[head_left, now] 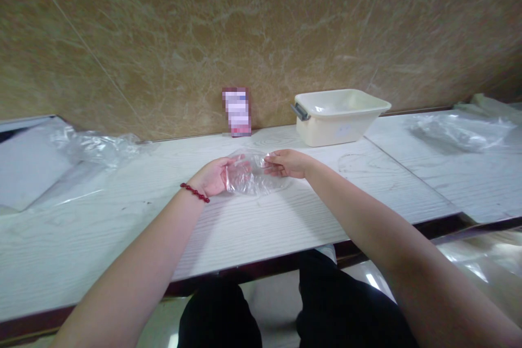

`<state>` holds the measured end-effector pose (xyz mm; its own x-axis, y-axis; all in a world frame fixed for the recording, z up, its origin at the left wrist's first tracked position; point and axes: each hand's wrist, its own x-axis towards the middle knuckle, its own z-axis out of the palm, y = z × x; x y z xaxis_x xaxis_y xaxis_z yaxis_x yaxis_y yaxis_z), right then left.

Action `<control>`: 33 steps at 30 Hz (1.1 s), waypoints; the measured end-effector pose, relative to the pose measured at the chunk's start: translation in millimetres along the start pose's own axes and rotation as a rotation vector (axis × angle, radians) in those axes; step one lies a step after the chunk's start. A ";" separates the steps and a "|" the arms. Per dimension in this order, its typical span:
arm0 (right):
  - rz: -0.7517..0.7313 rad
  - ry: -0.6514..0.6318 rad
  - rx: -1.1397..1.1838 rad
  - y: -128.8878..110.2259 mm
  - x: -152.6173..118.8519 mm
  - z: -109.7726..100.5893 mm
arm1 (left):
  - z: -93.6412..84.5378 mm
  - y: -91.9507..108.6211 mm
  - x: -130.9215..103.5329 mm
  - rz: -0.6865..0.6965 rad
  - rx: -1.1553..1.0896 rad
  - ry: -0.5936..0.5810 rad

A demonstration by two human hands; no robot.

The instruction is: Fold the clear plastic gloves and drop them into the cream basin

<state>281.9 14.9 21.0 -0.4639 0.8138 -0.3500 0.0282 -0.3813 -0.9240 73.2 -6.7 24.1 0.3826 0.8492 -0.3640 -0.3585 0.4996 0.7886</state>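
Observation:
A clear plastic bag (pixel 255 176) is stretched between my two hands, just above the white wood-grain table (pixel 261 228). My left hand (pixel 214 175), with a red bead bracelet (pixel 194 192) at the wrist, grips the bag's left side; some of its fingers show through the film. On the other side, my right hand (pixel 287 164) pinches the bag's upper right edge between thumb and fingers. The bag looks crinkled and flat, and I make out nothing inside it.
A cream plastic tub (pixel 332 128) with a grey handle stands behind my right hand. A phone-like object with a blurred screen (pixel 237 112) leans against the marble-patterned wall (pixel 183 43). More crumpled clear plastic (pixel 104 148) lies at left, beside a white sheet (pixel 32 168), and further plastic (pixel 465 131) at right.

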 end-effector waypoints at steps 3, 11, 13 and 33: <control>0.007 0.005 -0.003 -1.2 -1.6 -0.6 | -1.7 0.3 0.8 0.009 0.015 0.016; -0.014 0.024 -0.004 -0.3 -0.7 -3.6 | 0.4 0.9 -0.6 0.032 0.057 0.006; -0.025 0.035 0.001 -0.2 -0.2 -3.9 | 1.6 0.8 -1.2 0.050 0.071 0.007; -0.135 0.073 0.062 -0.7 1.6 -3.2 | -9.1 -2.2 2.6 0.130 0.148 -0.046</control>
<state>284.0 17.9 20.6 -0.3944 0.8882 -0.2357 -0.0859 -0.2910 -0.9529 67.2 -4.0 16.9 0.3812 0.8943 -0.2344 -0.2792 0.3531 0.8930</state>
